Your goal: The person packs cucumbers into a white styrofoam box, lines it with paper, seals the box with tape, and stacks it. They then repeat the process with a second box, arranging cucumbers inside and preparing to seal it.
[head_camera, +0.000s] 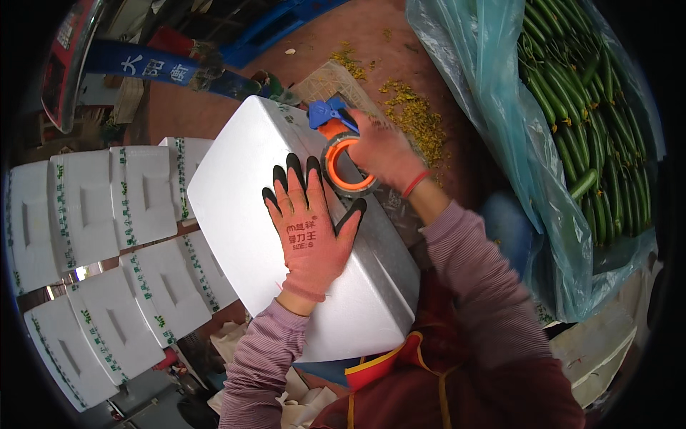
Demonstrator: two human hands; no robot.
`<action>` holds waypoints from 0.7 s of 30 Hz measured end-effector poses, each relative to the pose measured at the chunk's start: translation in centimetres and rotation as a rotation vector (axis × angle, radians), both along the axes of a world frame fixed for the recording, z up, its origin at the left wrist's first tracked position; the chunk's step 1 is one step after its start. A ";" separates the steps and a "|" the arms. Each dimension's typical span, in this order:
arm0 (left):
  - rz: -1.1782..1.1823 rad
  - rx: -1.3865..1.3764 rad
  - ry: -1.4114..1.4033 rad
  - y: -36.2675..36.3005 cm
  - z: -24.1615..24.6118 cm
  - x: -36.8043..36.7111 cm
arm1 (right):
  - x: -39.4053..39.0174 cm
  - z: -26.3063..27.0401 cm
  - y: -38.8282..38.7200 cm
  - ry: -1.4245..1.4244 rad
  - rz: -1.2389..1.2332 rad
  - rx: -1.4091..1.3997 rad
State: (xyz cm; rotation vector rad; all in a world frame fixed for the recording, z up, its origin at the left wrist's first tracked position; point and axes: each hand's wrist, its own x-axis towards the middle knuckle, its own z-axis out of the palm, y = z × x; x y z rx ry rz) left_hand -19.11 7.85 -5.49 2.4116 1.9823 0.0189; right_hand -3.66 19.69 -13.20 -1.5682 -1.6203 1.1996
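Note:
A white styrofoam box (236, 177) stands tilted in the view before me. My left hand (313, 236), in a pink glove with black fingertips, lies flat on its top with the fingers spread. My right hand (383, 147), gloved too, grips a tape dispenser (333, 126) with a blue head and an orange core. The dispenser's roll of tape (328, 171) rests close against the box's upper right edge. Whether tape is stuck to the box there is hard to tell. The fingertips of my right hand are hidden behind the dispenser.
Stacked styrofoam boxes (144, 195) with green-printed tape stand at the left. Cucumbers (568, 96) fill a container lined with blue plastic sheeting (493, 80) at the right. A blue scale post (161, 68) rises beyond the box. Yellow blossom scraps (415, 115) litter the floor.

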 end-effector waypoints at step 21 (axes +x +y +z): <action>-0.128 0.135 0.212 -0.2 -1.0 2.0 | 10.3 2.1 -23.0 -0.050 0.089 0.066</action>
